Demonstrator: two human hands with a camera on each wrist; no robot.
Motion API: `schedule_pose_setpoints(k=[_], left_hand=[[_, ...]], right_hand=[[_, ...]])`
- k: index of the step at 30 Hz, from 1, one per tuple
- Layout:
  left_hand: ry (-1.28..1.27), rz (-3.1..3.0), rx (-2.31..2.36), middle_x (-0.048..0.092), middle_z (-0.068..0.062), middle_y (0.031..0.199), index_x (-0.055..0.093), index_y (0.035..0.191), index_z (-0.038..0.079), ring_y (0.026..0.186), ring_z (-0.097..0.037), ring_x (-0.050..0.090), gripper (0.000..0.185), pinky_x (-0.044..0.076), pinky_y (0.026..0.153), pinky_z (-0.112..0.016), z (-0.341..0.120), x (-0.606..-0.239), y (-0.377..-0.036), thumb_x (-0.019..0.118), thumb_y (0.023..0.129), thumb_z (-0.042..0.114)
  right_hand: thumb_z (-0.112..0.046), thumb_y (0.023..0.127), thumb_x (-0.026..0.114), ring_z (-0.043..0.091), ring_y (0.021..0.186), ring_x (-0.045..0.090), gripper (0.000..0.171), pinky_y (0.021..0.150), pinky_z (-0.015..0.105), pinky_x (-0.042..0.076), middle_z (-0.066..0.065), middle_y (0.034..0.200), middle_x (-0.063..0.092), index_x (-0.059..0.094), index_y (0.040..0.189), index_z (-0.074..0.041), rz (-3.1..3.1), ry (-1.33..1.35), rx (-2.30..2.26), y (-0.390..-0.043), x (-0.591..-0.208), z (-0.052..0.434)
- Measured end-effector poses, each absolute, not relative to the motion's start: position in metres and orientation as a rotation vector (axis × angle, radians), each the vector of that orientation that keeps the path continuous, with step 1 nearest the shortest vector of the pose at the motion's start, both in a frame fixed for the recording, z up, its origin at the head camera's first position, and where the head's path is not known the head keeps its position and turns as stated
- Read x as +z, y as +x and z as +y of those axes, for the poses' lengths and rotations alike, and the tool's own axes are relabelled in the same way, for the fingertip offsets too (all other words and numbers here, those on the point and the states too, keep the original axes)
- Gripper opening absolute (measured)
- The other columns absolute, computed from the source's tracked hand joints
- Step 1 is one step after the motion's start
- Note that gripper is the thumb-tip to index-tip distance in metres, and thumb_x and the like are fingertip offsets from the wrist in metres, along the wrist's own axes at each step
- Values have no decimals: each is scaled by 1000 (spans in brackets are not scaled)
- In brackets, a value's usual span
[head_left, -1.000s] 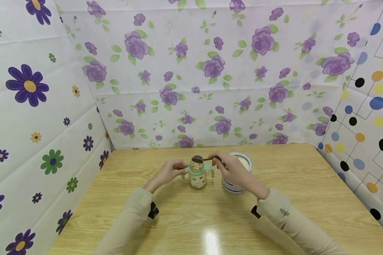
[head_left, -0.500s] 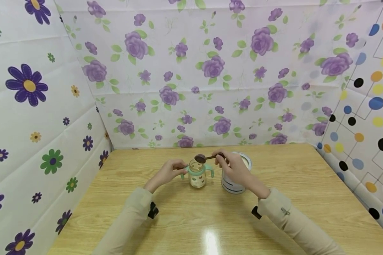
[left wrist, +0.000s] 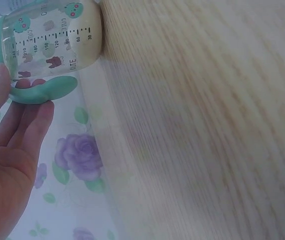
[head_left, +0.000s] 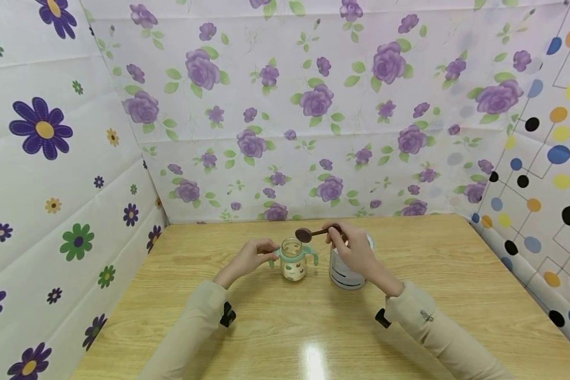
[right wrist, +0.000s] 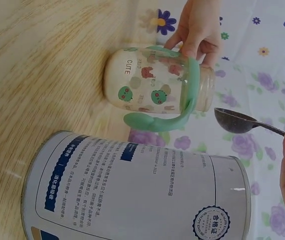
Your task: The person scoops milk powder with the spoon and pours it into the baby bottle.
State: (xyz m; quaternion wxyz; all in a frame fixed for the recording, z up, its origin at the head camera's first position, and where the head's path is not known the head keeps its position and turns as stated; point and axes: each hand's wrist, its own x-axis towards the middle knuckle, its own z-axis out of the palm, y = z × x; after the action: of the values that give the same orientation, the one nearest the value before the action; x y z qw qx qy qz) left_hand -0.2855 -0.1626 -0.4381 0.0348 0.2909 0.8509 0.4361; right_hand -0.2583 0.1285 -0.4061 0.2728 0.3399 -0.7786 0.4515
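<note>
A: Where do I see the bottle (head_left: 294, 262)?

B: Mid-table (head_left: 456, 295), nearer the far edge; the tin (head_left: 344, 274) stands just right of it.

A: And the spoon (head_left: 313, 233)?

B: I see it above, between bottle and tin, in the right hand (head_left: 356, 253); the left hand (head_left: 247, 258) holds the bottle's left handle.

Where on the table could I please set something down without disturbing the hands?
Bare wood lies along the table's right side and left of the left hand. It is crowded mid-table around the baby bottle, formula tin and right hand.
</note>
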Motion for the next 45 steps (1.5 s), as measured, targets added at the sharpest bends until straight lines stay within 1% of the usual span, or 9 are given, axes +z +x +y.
schedule_pose_setpoints(k=[7, 12, 17, 21, 27, 31, 35, 41, 45], left_hand=[[873, 2623, 1361, 69, -19, 107, 68, 109, 0, 97, -31, 68, 19, 58, 84, -31, -164, -449, -292, 65, 91, 6], [852, 2608, 1381, 69, -15, 110, 69, 110, 6, 98, -26, 68, 21, 58, 85, -29, -168, -457, -300, 67, 90, 13], [868, 2602, 1382, 70, -15, 108, 69, 110, 6, 97, -26, 68, 21, 58, 84, -28, -168, -457, -300, 67, 90, 13], [875, 2614, 1369, 70, -15, 109, 69, 110, 5, 97, -25, 68, 21, 58, 84, -26, -169, -458, -301, 67, 90, 13], [875, 2622, 1359, 70, -14, 108, 69, 109, 5, 96, -25, 68, 21, 57, 85, -26, -168, -456, -301, 67, 90, 12], [881, 2627, 1349, 70, -14, 108, 69, 109, 5, 96, -25, 68, 21, 57, 85, -26, -168, -455, -300, 67, 90, 12], [877, 2630, 1344, 69, -14, 109, 69, 109, 5, 97, -25, 68, 21, 57, 85, -26, -167, -455, -299, 67, 90, 11], [861, 2633, 1335, 69, -14, 111, 69, 109, 5, 97, -24, 68, 20, 57, 85, -26, -166, -454, -298, 67, 90, 12], [852, 2632, 1339, 70, -14, 110, 69, 110, 5, 97, -24, 68, 21, 57, 85, -26, -166, -453, -298, 67, 90, 12]], right_hand=[[4, 97, 51, 15, 51, 56, 16, 41, 16, 38, 5, 68, 64, 67, 99, 1, -2032, 816, 1264, -258, -407, 132], [9, 95, 49, 23, 48, 54, 17, 41, 17, 39, 12, 64, 62, 66, 96, 5, -2001, 781, 1283, -247, -396, 130], [10, 94, 50, 22, 46, 53, 16, 42, 14, 40, 13, 63, 61, 65, 94, 5, -1952, 780, 1274, -244, -393, 133], [13, 92, 50, 19, 45, 51, 15, 43, 12, 40, 17, 61, 60, 64, 90, 9, -1936, 761, 1265, -238, -385, 134], [15, 89, 50, 2, 46, 48, 15, 42, 12, 39, 19, 58, 59, 64, 87, 10, -1910, 737, 1256, -236, -381, 136], [16, 88, 50, 2, 45, 47, 15, 42, 12, 39, 18, 57, 59, 64, 85, 12, -1895, 736, 1240, -235, -381, 136], [15, 89, 50, 4, 44, 47, 16, 40, 12, 38, 18, 57, 59, 64, 85, 11, -1892, 722, 1246, -245, -392, 139], [12, 90, 51, -5, 46, 45, 17, 38, 13, 35, 10, 56, 60, 66, 86, 3, -1890, 697, 1230, -261, -410, 148], [8, 91, 51, -5, 46, 46, 18, 37, 13, 35, 6, 56, 60, 67, 87, 0, -1865, 712, 1221, -263, -412, 151]])
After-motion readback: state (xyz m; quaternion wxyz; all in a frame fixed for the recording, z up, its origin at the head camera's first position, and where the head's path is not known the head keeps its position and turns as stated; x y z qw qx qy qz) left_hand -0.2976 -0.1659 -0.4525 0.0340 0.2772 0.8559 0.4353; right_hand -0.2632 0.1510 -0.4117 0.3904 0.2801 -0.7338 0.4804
